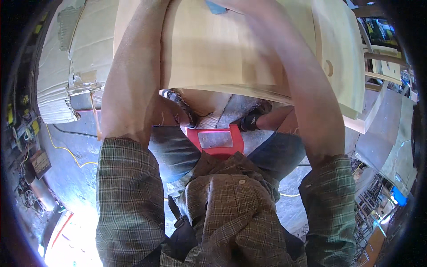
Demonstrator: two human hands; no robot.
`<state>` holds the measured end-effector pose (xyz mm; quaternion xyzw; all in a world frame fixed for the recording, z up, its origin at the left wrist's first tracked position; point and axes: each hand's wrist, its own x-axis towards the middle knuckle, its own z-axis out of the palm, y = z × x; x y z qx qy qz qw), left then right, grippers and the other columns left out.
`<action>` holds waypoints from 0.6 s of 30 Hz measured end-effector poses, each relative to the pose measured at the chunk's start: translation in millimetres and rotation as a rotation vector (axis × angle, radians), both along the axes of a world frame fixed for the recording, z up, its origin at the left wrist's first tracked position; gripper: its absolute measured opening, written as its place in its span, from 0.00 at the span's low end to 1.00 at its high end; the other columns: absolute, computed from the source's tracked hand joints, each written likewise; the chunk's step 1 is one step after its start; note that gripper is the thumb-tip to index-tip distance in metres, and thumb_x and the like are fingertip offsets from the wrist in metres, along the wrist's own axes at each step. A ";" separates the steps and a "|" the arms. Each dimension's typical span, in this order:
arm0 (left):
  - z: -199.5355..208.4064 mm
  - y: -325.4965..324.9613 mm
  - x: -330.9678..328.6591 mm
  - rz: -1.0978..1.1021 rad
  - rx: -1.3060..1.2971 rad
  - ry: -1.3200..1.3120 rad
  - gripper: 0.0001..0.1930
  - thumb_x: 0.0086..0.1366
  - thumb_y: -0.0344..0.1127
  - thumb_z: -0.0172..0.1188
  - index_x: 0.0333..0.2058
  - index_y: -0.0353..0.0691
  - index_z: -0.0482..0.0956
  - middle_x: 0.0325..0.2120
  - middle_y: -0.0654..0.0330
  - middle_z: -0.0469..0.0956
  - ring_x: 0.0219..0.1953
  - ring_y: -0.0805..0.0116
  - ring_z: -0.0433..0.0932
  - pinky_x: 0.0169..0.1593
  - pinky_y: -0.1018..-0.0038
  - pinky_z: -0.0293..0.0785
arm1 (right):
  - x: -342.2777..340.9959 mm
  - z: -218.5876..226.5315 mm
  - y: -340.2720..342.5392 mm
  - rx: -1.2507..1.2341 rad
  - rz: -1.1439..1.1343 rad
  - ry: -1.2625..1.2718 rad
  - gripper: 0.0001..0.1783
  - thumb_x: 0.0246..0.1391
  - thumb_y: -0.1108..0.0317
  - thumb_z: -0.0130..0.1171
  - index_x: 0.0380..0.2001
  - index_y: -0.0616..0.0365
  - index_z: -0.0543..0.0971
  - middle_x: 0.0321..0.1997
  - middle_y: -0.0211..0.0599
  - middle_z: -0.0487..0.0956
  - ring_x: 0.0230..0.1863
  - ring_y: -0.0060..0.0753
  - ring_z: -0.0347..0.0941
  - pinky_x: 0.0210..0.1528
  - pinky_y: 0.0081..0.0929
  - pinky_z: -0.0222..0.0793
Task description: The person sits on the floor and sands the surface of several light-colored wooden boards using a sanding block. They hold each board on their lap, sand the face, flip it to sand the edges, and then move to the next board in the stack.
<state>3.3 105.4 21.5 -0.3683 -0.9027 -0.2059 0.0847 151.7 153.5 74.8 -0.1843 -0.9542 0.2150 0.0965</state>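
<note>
A broad pale wooden panel lies in front of me, over my knees, and both my bare forearms reach across it. My right hand is cut by the top edge, its fingers mostly hidden. It is on a small flat blue-grey piece against the wood; the piece's kind is too cut off to tell. My left forearm runs up along the panel's left part, and the left hand lies beyond the top edge. At the panel's right stands a side board with a rounded hole.
Cardboard with torn edges covers the left side of the work. A red stool with an open frame is between my legs. A yellow cord runs over the concrete floor. Wooden frames and stacked metal racks stand at the right.
</note>
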 end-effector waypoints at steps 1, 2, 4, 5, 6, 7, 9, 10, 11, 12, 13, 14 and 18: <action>-1.0 -1.3 -2.5 0.006 0.015 0.016 0.25 0.65 0.49 0.46 0.53 0.38 0.74 0.59 0.40 0.66 0.65 0.40 0.58 0.67 0.40 0.45 | 9.3 -10.4 6.7 -0.129 0.095 0.092 0.26 0.66 0.55 0.45 0.57 0.64 0.72 0.52 0.59 0.77 0.53 0.50 0.74 0.58 0.41 0.66; -7.7 13.4 1.8 -0.015 0.057 0.012 0.25 0.65 0.49 0.46 0.53 0.38 0.75 0.59 0.39 0.66 0.65 0.39 0.58 0.67 0.40 0.45 | 28.3 -11.6 17.4 -0.232 0.162 0.165 0.25 0.67 0.55 0.45 0.56 0.63 0.74 0.53 0.56 0.78 0.54 0.45 0.75 0.58 0.39 0.66; -1.1 7.4 2.4 0.011 0.068 0.019 0.25 0.65 0.48 0.46 0.53 0.37 0.75 0.59 0.39 0.65 0.65 0.39 0.57 0.67 0.40 0.45 | 51.9 27.3 14.4 -0.320 -0.174 0.076 0.23 0.67 0.56 0.45 0.54 0.60 0.76 0.54 0.52 0.78 0.55 0.41 0.74 0.59 0.36 0.66; 3.6 12.9 6.6 -0.010 0.072 -0.009 0.25 0.65 0.48 0.46 0.52 0.37 0.75 0.59 0.38 0.65 0.65 0.39 0.57 0.67 0.40 0.44 | 72.0 61.6 -4.9 -0.513 -0.181 0.154 0.21 0.66 0.58 0.46 0.54 0.60 0.77 0.54 0.52 0.78 0.54 0.43 0.74 0.58 0.35 0.67; 5.3 17.2 9.5 -0.035 0.078 -0.037 0.25 0.65 0.48 0.46 0.52 0.36 0.75 0.59 0.38 0.65 0.65 0.38 0.57 0.67 0.39 0.44 | 81.8 68.9 -6.1 -0.433 -0.131 0.176 0.21 0.64 0.61 0.47 0.54 0.60 0.77 0.54 0.53 0.77 0.54 0.44 0.74 0.58 0.35 0.67; -0.1 24.1 11.9 -0.044 0.074 -0.024 0.25 0.65 0.48 0.46 0.52 0.36 0.75 0.59 0.38 0.65 0.65 0.38 0.57 0.67 0.39 0.44 | 94.1 69.4 -2.8 -0.370 -0.076 0.214 0.20 0.63 0.63 0.47 0.53 0.60 0.77 0.54 0.54 0.77 0.54 0.46 0.74 0.58 0.34 0.67; -1.2 9.3 2.8 0.014 0.068 0.023 0.25 0.65 0.48 0.46 0.53 0.36 0.75 0.59 0.37 0.65 0.65 0.38 0.57 0.68 0.39 0.43 | 95.9 17.2 11.6 0.157 0.184 0.133 0.21 0.59 0.67 0.48 0.55 0.60 0.75 0.55 0.52 0.76 0.55 0.47 0.73 0.58 0.39 0.66; -3.6 11.9 2.2 0.013 0.080 0.037 0.25 0.65 0.48 0.46 0.53 0.36 0.75 0.59 0.37 0.65 0.65 0.38 0.57 0.68 0.40 0.44 | 101.4 -8.4 14.1 0.367 0.265 0.084 0.23 0.59 0.69 0.49 0.57 0.59 0.73 0.58 0.50 0.74 0.57 0.48 0.72 0.59 0.44 0.64; -7.3 11.7 0.9 0.020 0.084 0.053 0.25 0.65 0.48 0.46 0.53 0.36 0.75 0.60 0.37 0.65 0.65 0.38 0.57 0.68 0.40 0.44 | 102.3 -26.8 8.6 0.434 0.312 -0.005 0.27 0.59 0.69 0.49 0.62 0.57 0.68 0.64 0.44 0.71 0.61 0.49 0.69 0.61 0.53 0.60; -10.5 9.8 0.0 0.026 0.082 0.068 0.25 0.65 0.48 0.46 0.53 0.37 0.75 0.60 0.37 0.65 0.66 0.38 0.57 0.68 0.40 0.44 | 105.3 -23.6 -6.0 0.488 0.277 -0.077 0.28 0.57 0.69 0.50 0.62 0.57 0.68 0.65 0.42 0.70 0.62 0.47 0.68 0.60 0.52 0.61; -11.0 8.6 0.8 0.024 0.078 0.058 0.25 0.65 0.48 0.46 0.52 0.37 0.76 0.59 0.38 0.65 0.65 0.38 0.57 0.68 0.40 0.44 | 118.9 -14.1 -32.5 0.539 0.237 -0.148 0.29 0.55 0.70 0.51 0.62 0.56 0.69 0.66 0.39 0.68 0.63 0.46 0.68 0.60 0.50 0.62; -9.4 9.0 1.7 0.020 0.078 0.047 0.25 0.65 0.48 0.46 0.52 0.37 0.76 0.59 0.38 0.66 0.65 0.39 0.58 0.68 0.40 0.45 | 132.1 -4.4 -55.0 0.595 0.194 -0.222 0.30 0.53 0.70 0.52 0.62 0.56 0.69 0.67 0.37 0.67 0.64 0.45 0.67 0.59 0.49 0.63; -3.8 13.7 2.8 0.022 0.078 0.042 0.24 0.66 0.48 0.47 0.51 0.38 0.77 0.58 0.40 0.68 0.64 0.41 0.61 0.67 0.41 0.47 | 162.0 -5.8 -84.3 0.575 0.165 -0.206 0.29 0.50 0.69 0.53 0.59 0.54 0.71 0.66 0.35 0.67 0.65 0.40 0.65 0.53 0.45 0.66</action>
